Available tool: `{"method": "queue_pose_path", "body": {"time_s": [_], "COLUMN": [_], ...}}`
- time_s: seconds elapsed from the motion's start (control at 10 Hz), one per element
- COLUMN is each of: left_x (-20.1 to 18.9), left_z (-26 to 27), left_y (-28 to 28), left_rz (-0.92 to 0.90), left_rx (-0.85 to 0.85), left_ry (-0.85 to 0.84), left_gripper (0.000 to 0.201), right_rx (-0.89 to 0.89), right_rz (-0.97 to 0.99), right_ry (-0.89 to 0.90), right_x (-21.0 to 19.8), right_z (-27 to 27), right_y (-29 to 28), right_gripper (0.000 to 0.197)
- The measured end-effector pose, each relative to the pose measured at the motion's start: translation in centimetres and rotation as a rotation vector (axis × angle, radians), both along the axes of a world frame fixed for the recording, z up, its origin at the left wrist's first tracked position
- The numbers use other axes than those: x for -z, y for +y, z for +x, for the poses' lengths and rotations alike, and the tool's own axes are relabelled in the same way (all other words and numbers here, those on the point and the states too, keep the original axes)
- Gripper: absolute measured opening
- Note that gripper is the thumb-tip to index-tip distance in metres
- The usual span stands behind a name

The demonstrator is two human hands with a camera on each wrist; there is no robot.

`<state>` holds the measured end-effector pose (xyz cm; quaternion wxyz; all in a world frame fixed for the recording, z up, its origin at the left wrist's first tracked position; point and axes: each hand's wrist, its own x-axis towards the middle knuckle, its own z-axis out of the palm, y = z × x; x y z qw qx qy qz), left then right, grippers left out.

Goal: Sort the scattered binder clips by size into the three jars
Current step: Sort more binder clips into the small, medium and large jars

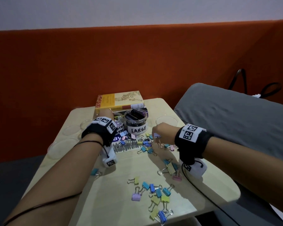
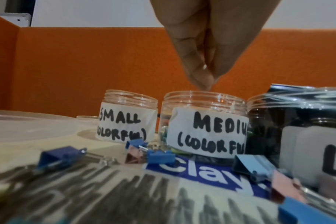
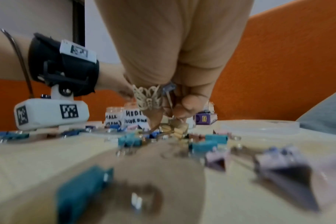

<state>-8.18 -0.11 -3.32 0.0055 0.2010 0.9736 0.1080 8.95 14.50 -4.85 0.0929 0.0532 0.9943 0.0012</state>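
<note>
Three clear jars stand at the back of the small table (image 1: 203, 190): small jar (image 2: 126, 115), medium jar (image 2: 203, 121), and large jar (image 1: 136, 123) with black clips inside. My left hand (image 2: 201, 86) hangs just above the medium jar's mouth, fingertips bunched and pointing down; I see no clip below them. My right hand (image 1: 157, 133) hovers over the pile of coloured clips (image 1: 145, 145) in front of the large jar. It grips a lilac clip (image 3: 170, 89) while its fingers reach down among the pile. More clips (image 1: 155, 194) lie near the front edge.
Stacked books (image 1: 121, 100) sit behind the jars. Clear lids (image 1: 167, 120) (image 1: 72, 129) (image 1: 59, 147) lie on both sides. A printed sheet (image 2: 201, 171) lies under the jars. A grey cushion (image 1: 235, 119) flanks the table on the right, and an orange partition (image 1: 137, 62) stands behind.
</note>
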Motion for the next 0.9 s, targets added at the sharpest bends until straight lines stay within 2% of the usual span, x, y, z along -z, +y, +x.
{"method": "queue_pose_path", "body": {"time_s": [0.1, 0.2, 0.3, 0.4, 0.6, 0.7, 0.8, 0.9], "left_x": [1.1, 1.4, 1.2, 0.8, 1.5, 2.4, 1.3, 1.6], "left_z": [-0.6, -0.4, -0.4, -1.2, -2.8, -3.6, -1.5, -1.8], "left_y": [-0.3, -0.8, -1.8, -2.9, -3.0, -3.0, -3.0, -3.3], "left_rz": [-0.051, -0.13, -0.178, -0.145, -0.156, -0.136, -0.156, -0.086], "left_rx": [0.044, 0.055, -0.016, -0.059, -0.018, -0.021, -0.016, -0.042], "left_ry": [-0.085, -0.048, 0.037, 0.019, -0.071, -0.111, -0.081, -0.02], "left_gripper": [0.034, 0.036, 0.039, 0.055, 0.049, 0.048, 0.045, 0.048], "right_rx": [-0.008, -0.01, -0.005, 0.003, 0.064, 0.061, 0.033, 0.014], "right_rz": [-0.045, -0.114, -0.193, -0.24, -0.265, -0.244, -0.272, -0.369], "right_ry": [0.112, 0.213, 0.298, 0.345, 0.282, 0.166, 0.069, 0.092], "right_x": [-2.2, -4.5, -6.4, -7.0, -5.8, -4.7, -3.8, -3.7], "right_z": [-0.1, -1.0, -3.3, -7.5, -14.9, -16.4, -16.3, -15.7], "right_y": [-0.2, -1.0, -2.4, -3.8, -5.6, -6.0, -6.0, -5.4], "right_gripper": [0.028, 0.025, 0.025, 0.026, 0.033, 0.034, 0.045, 0.06]}}
